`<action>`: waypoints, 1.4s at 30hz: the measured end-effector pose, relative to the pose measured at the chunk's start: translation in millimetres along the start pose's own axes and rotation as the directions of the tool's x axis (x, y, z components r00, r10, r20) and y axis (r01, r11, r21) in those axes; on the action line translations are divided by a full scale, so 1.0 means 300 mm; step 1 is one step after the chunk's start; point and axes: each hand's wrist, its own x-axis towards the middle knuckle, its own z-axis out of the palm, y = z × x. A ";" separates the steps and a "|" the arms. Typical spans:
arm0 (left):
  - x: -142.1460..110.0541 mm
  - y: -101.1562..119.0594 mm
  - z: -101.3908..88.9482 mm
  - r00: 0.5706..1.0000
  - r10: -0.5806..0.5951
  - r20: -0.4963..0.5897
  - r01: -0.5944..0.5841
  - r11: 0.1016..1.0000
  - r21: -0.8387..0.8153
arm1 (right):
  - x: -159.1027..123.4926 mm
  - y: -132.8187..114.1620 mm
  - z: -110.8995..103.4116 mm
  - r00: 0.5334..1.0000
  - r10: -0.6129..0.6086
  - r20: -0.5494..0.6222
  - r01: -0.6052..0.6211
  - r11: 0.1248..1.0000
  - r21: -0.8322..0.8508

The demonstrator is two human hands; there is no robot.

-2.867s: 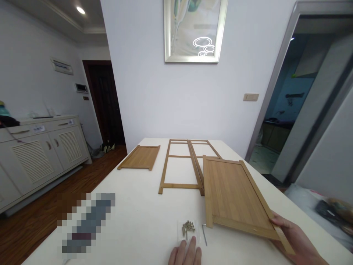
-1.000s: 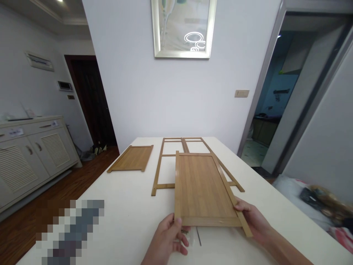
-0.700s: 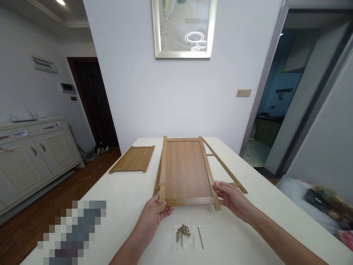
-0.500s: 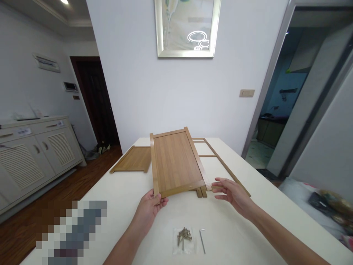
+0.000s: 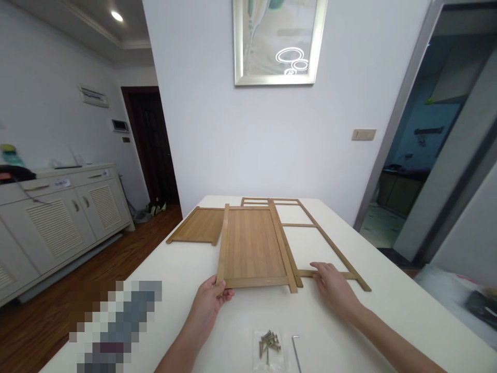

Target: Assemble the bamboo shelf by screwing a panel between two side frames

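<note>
My left hand (image 5: 207, 305) pinches the lower left corner of a wooden panel (image 5: 254, 246). The panel's near end is lifted, and it covers most of the left open wooden frame (image 5: 255, 200). My right hand (image 5: 332, 285) is at the bottom rail of the right wooden frame (image 5: 328, 244), its fingers bent over the rail and partly hidden. A second wooden panel (image 5: 198, 226) lies to the left, its right edge beside the held one. Near me on the table are a clear bag of screws (image 5: 268, 348) and a hex key (image 5: 295, 352).
The white table (image 5: 171, 290) reaches to the wall. A pixelated dark object (image 5: 128, 321) lies at its left edge. A cabinet (image 5: 66, 212) stands on the left, a doorway (image 5: 411, 150) opens on the right, and plastic bags (image 5: 458, 295) sit beyond the right edge.
My left hand has brought the panel leftward from the right side over the left frame and lowered it. My right hand has let go of the panel and moved to the right frame's rail.
</note>
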 end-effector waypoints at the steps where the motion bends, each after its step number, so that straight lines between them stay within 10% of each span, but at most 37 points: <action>1: 0.002 0.010 -0.007 1.000 0.007 -0.007 -0.007 1.000 0.001 | 0.002 0.019 -0.007 0.999 -0.025 0.040 0.027 0.998 -0.058; 22: -0.015 0.004 0.003 0.999 -0.037 0.011 0.037 0.999 -0.009 | -0.051 0.380 -0.301 0.985 0.160 0.066 -0.155 0.985 -0.072; 26: -0.035 -0.016 0.037 0.995 -0.082 0.057 0.083 0.996 -0.020 | -0.031 0.278 -0.299 0.967 0.253 -0.036 -0.255 0.964 -0.069; 29: -0.055 -0.044 0.079 0.986 -0.123 0.113 0.127 0.991 -0.031 | -0.042 0.086 -0.252 0.946 0.321 -0.036 -0.304 0.923 0.235; 34: -0.089 -0.070 0.164 0.962 -0.177 0.209 0.193 0.980 -0.056 | -0.074 -0.188 -0.154 0.811 0.406 0.422 -0.569 0.374 0.732; 42: -0.071 -0.061 0.218 0.947 -0.170 0.272 0.195 0.978 -0.067 | -0.061 -0.175 -0.147 0.758 0.425 0.495 -0.612 0.199 0.766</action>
